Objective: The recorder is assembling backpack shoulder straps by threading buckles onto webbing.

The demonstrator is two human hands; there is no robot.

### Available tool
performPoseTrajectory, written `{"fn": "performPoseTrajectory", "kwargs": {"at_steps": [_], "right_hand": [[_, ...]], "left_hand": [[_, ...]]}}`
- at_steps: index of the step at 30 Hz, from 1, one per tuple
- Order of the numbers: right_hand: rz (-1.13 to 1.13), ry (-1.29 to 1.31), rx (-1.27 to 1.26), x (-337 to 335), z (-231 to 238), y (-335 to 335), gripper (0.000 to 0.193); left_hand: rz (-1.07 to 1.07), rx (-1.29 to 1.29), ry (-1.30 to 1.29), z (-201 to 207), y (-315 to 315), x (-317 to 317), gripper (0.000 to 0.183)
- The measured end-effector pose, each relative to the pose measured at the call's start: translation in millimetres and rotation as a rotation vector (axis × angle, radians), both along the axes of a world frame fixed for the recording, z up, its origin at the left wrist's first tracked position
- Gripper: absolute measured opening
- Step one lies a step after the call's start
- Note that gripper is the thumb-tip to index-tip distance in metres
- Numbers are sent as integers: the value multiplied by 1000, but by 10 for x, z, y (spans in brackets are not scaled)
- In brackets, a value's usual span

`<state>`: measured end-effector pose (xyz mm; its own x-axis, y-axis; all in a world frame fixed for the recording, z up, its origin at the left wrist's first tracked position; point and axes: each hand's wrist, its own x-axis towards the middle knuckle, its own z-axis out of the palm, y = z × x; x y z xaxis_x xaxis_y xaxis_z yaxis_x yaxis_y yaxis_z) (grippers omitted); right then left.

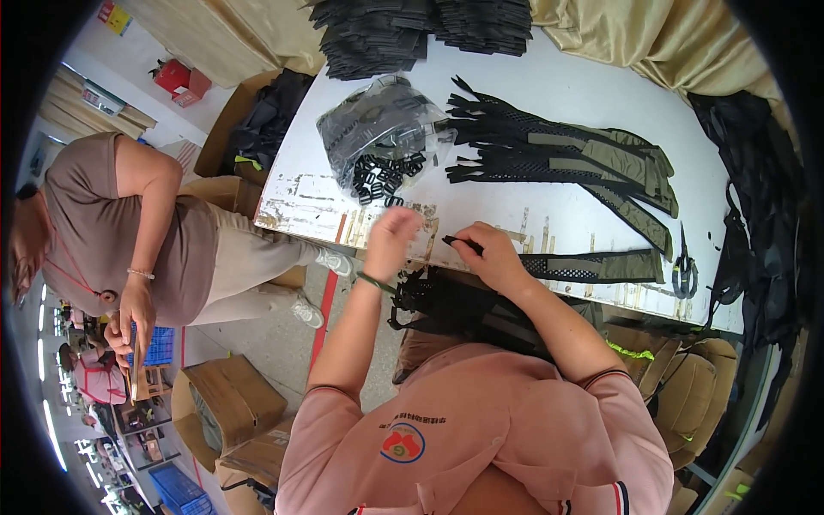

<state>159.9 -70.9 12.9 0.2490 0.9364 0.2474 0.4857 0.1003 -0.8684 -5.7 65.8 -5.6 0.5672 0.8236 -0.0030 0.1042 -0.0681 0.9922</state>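
My right hand (491, 257) is closed at the front edge of the white table, pinching the end of a black strap (463, 245). To its left, my left hand (394, 243) is raised just in front of a pile of black plastic strap buckles (378, 178). Motion blurs its fingers, and whether they hold a buckle does not show. The buckles spill from a clear plastic bag (365, 120). Beside my right hand lies an olive and black mesh strap panel (601, 267). Black strap pieces (421, 296) hang below the edge, over my lap.
More olive and black mesh panels (592, 163) are spread across the white table (300, 193). Scissors (684, 266) lie at the right. Stacked black pieces (373, 39) stand at the back. A person (137, 215) stands at left, near a cardboard box (227, 403). Black straps hang at far right.
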Motion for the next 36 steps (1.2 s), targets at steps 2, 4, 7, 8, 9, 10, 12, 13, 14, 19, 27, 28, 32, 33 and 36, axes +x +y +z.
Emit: {"fn": "performPoseTrajectory", "kwargs": {"at_steps": [2, 4, 7, 8, 9, 10, 12, 13, 14, 19, 27, 28, 32, 33, 36], "right_hand": [[-1, 31, -28, 38, -20, -11, 12], [-10, 63, -57, 60, -44, -2, 11], [-9, 145, -107, 73, -80, 23, 12], [0, 156, -109, 78, -94, 30, 12], [10, 166, -111, 83, -100, 33, 13], [11, 166, -111, 86, -91, 33, 13], [33, 277, -190, 99, -71, 24, 12], [31, 277, -190, 116, -73, 13, 12], [38, 306, -246, 141, -77, -5, 12], [32, 459, -294, 277, -35, -117, 13], [161, 625, -268, 362, 169, -312, 15], [158, 626, -269, 367, 166, -322, 15], [187, 655, -252, 376, 212, -368, 15], [188, 654, -271, 377, 230, -381, 15], [230, 667, -211, 395, 224, -408, 14]], "left_hand": [[127, 116, 89, -188, 358, -106, 16], [292, 240, 528, -199, 540, -129, 30], [328, 456, 746, -309, 580, -47, 43], [327, 457, 745, -366, 605, -27, 43], [330, 482, 721, -402, 620, -2, 44], [333, 507, 696, -433, 637, 15, 45], [329, 448, 697, -444, 655, 46, 46], [291, 436, 670, -426, 651, 64, 42], [254, 423, 642, -409, 639, 78, 37], [-33, -231, 6, -190, 184, 157, 17], [-392, -1048, -566, 86, -562, 289, 16], [-394, -1050, -565, 85, -593, 311, 16], [-417, -1152, -525, 111, -668, 385, 16], [-428, -1162, -525, 109, -676, 398, 15], [-437, -1180, -527, 151, -698, 431, 15]]}}
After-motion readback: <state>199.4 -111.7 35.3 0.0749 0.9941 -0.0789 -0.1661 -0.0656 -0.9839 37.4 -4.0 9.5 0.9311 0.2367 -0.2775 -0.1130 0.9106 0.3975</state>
